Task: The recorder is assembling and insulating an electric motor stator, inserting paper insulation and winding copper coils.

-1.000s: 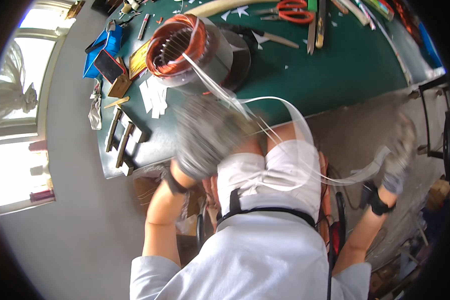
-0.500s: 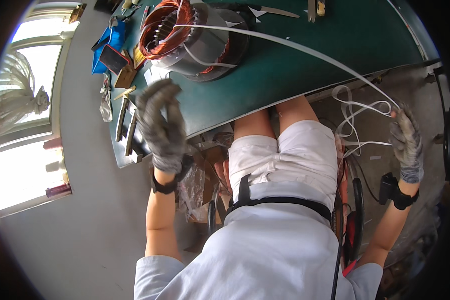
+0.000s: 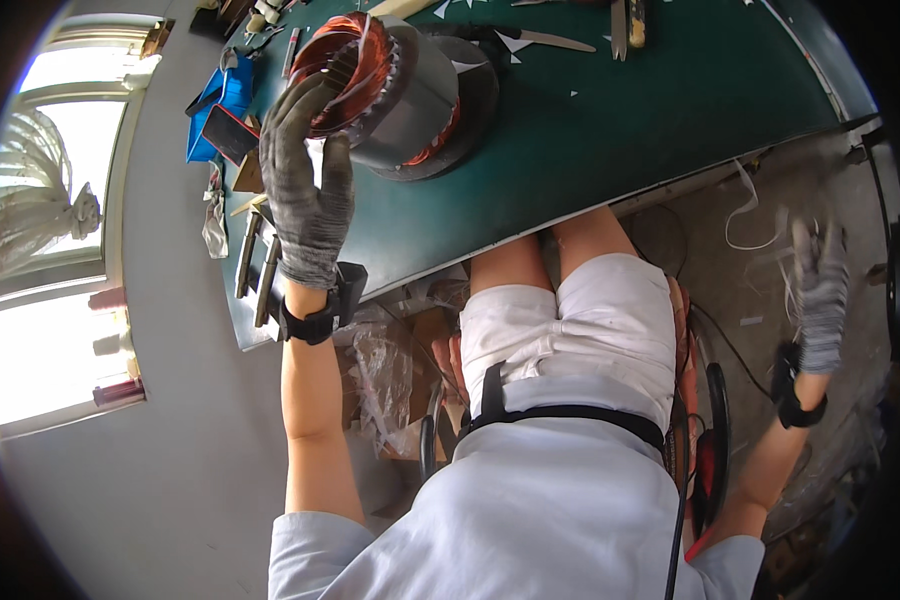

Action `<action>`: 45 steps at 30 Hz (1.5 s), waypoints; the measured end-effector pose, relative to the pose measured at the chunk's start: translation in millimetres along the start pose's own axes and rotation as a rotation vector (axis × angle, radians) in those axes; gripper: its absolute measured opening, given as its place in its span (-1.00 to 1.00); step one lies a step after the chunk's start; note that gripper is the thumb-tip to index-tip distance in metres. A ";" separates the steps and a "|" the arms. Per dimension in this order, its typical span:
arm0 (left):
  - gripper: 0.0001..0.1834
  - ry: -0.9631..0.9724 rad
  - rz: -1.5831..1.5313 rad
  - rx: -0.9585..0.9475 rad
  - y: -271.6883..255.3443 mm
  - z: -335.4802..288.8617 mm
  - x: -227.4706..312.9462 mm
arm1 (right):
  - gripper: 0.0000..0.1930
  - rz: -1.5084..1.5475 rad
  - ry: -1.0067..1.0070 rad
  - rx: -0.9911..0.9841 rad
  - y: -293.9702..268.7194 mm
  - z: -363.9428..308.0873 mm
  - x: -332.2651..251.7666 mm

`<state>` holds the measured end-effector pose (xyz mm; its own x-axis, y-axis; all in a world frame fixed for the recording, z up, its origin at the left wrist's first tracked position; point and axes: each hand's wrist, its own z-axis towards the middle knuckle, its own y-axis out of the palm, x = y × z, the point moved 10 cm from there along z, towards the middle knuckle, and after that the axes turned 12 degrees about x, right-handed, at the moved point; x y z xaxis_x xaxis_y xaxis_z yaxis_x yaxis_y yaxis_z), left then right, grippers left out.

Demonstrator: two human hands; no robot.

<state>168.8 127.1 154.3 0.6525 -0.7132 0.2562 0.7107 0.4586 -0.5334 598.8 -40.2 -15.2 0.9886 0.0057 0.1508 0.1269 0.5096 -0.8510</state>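
Observation:
A motor stator (image 3: 415,110), a grey cylinder with copper windings (image 3: 378,55) bulging from its end, lies on the green table. My left hand (image 3: 310,190), in a grey knit glove, is raised at the winding's near left side. Its fingers are stretched and the thumb stands apart; the fingertips overlap the winding's opening, and I cannot tell whether they touch. Far to the right, beyond the table edge, is my gloved right hand (image 3: 820,290), blurred, with fingers that look outstretched and apart. A thin white strap (image 3: 745,215) hangs loose beside it, its lower part smeared.
On the table (image 3: 650,120), a knife (image 3: 555,41) and scissors-like metal tool (image 3: 619,30) lie at the back among white scraps. A blue bin (image 3: 232,90), a phone (image 3: 230,133) and metal bars (image 3: 267,275) line the left side. My legs are under the front edge.
The white strap has come out of the stator and off the table. My left hand has moved up to the winding. My right hand has opened, and the strap hangs beside it.

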 end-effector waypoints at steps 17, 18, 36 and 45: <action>-0.52 -0.151 -0.140 -0.537 38.0 24.7 -32.4 | -0.61 1.039 0.081 0.500 -52.7 230.6 -295.2; -0.52 -0.115 -0.110 -0.600 41.6 24.9 -30.4 | -0.60 1.026 0.064 0.567 -60.0 233.8 -300.6; -0.57 0.221 0.252 -0.229 39.5 6.9 7.7 | -0.69 2.078 0.685 -0.110 -23.3 192.4 -190.8; -0.73 0.212 0.286 0.104 29.4 8.7 32.3 | -0.63 1.876 1.399 0.410 14.5 -150.1 165.0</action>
<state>213.0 122.1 153.9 0.7673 -0.6375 -0.0700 0.5378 0.6990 -0.4713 776.0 -161.0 -78.2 -0.5560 0.2149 -0.8029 -0.4587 0.7262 0.5121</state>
